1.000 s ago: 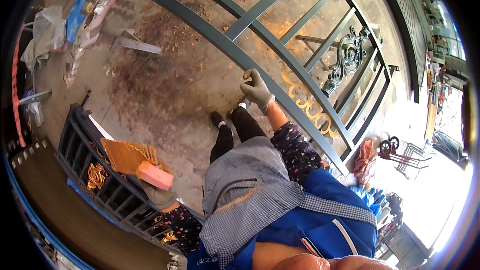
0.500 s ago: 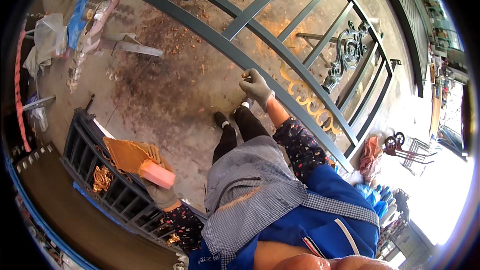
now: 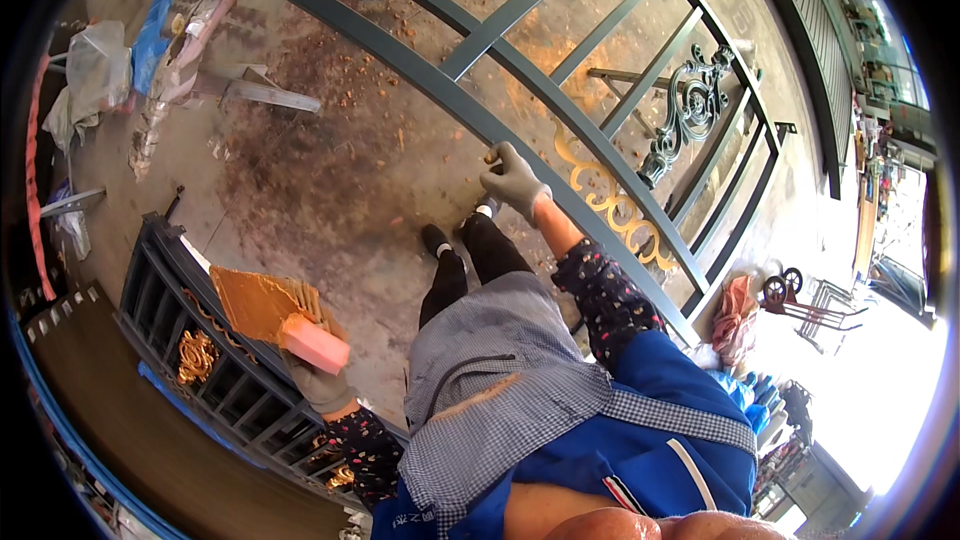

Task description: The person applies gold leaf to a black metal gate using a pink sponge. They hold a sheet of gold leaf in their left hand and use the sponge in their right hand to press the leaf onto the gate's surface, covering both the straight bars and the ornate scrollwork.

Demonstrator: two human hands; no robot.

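- I see my right hand [image 3: 513, 180], in a grey glove, stretched forward to the dark metal gate [image 3: 440, 90] that lies flat over the ground; its fingers are curled around a small gold-tipped brush [image 3: 491, 155], whose tip touches the gate's long curved bar.
- Just past that hand, on the far side of the bar, a gold-painted scroll [image 3: 605, 202] sits between the rails, and further along a dark scroll [image 3: 690, 105] is unpainted.
- My left hand [image 3: 318, 380], also gloved, is clenched under a pink block [image 3: 313, 342] and a flat board smeared with gold paint [image 3: 255, 302]; the paint lies spread across the board's top, and I cannot tell how thick it is.
- Directly beside that hand stands a second gate panel [image 3: 190, 340], dark, with a gold ornament [image 3: 196, 357] in its lower part.
- My black shoes [image 3: 436, 238] stand on the stained concrete floor [image 3: 300, 170], between the two panels.
- Well off to the left, crumpled plastic sheeting [image 3: 95, 70] and a loose metal bar [image 3: 262, 92] lie on the ground.
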